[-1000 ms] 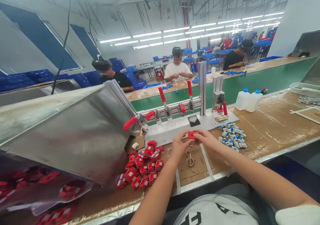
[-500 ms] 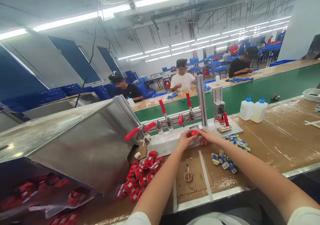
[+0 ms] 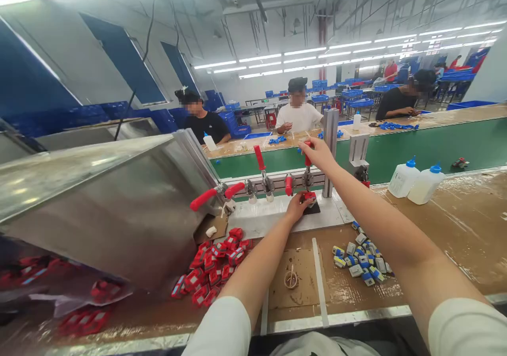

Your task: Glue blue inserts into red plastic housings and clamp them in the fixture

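My left hand (image 3: 297, 207) holds a small red plastic part (image 3: 309, 195) on a dark pad (image 3: 312, 208), below the rightmost toggle clamp of a metal fixture (image 3: 273, 208). Up above it, my right hand (image 3: 319, 153) is wrapped round the red handle (image 3: 308, 155) of that clamp, which stands upright. Several more clamps with red handles line the rail to the left; one handle (image 3: 259, 157) points up and another (image 3: 204, 199) leans down. A pile of red parts (image 3: 212, 263) lies left of my left forearm. Grey, blue and yellow parts (image 3: 362, 258) lie below my right forearm.
A small round pot (image 3: 290, 279) with a stick sits on taped cardboard (image 3: 303, 292). Two white bottles (image 3: 425, 184) with blue caps stand at right. A metal housing (image 3: 119, 213) fills the left side. Several co-workers (image 3: 299, 110) sit across the green belt (image 3: 415, 147).
My right hand has left the red part and moved up onto the clamp handle. My left hand keeps the part, now set under the clamp. The view has shifted slightly.
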### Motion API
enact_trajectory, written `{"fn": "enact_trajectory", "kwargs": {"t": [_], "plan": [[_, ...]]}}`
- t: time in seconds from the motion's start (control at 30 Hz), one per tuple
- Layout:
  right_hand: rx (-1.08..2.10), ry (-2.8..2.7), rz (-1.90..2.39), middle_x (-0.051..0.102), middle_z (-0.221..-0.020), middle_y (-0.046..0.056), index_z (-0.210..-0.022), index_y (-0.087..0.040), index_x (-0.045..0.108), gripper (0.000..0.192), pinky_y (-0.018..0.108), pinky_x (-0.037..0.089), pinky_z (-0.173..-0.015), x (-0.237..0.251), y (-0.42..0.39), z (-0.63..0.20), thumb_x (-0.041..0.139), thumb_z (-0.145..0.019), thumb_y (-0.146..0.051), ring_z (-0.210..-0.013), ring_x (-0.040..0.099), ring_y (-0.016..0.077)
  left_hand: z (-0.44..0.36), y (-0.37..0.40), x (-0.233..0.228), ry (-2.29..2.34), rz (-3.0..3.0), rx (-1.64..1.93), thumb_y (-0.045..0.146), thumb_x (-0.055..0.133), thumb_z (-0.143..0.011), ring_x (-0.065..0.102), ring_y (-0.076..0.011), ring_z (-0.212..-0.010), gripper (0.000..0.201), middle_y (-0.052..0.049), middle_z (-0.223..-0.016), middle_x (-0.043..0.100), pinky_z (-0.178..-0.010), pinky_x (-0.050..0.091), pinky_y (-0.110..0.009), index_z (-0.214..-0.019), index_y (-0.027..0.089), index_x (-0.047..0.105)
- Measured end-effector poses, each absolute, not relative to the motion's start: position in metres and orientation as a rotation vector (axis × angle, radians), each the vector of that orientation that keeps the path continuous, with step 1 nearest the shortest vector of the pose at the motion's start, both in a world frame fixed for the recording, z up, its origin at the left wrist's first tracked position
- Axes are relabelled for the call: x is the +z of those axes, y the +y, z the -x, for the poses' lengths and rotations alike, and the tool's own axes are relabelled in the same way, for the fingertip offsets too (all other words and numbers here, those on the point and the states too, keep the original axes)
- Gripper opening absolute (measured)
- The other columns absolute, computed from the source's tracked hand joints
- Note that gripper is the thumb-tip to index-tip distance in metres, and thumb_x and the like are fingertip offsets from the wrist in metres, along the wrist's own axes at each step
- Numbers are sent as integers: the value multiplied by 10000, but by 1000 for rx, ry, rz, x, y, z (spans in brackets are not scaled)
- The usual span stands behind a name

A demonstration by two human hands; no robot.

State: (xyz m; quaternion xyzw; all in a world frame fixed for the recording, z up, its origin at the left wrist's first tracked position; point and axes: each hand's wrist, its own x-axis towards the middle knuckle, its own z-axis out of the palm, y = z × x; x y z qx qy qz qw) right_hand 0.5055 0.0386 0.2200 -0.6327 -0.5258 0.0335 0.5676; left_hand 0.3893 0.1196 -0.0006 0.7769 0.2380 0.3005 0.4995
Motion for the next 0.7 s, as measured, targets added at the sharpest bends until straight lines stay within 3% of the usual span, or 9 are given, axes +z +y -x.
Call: {"fn": "enact_trajectory", "kwargs": {"t": [0.17,0.4,0.53,0.7], "plan": [[-131,-1291,1585,535,-676,-28,-760,-211,558,407,272,363,-673,180,-14,-476,563,-967,-562,-673,488,148,-386,117,-3,542,-1872,784,279,726,-867,683,-241,-1117,382,-102,-1205,746,-1059,485,-403,-1230,184,657],[-11,-1602,1368,597,-937,57,-752,-222,523,416,316,432,-768,124,-56,-460,390,-1070,-456,-861,573,186,-386,120,-6,522,-1894,797,302,713,-882,671,-239,-1124,401,-96,-1203,739,-1043,487,-365,-1258,176,655],[11,-1647,1374,598,-961,74,-796,-221,580,422,346,444,-754,108,-57,-468,344,-1085,-418,-826,570,195,-386,120,-5,523,-1912,805,344,720,-882,678,-239,-1093,380,-78,-1170,747,-1011,497,-343,-1225,186,682],[3,-1709,1413,604,-985,80,-997,-225,666,338,364,468,-736,92,-55,-475,380,-1077,-386,-781,565,197,-386,121,-4,532,-1920,833,333,736,-875,679,-250,-1083,421,-80,-1162,753,-989,496,-335,-1264,184,680]]}}
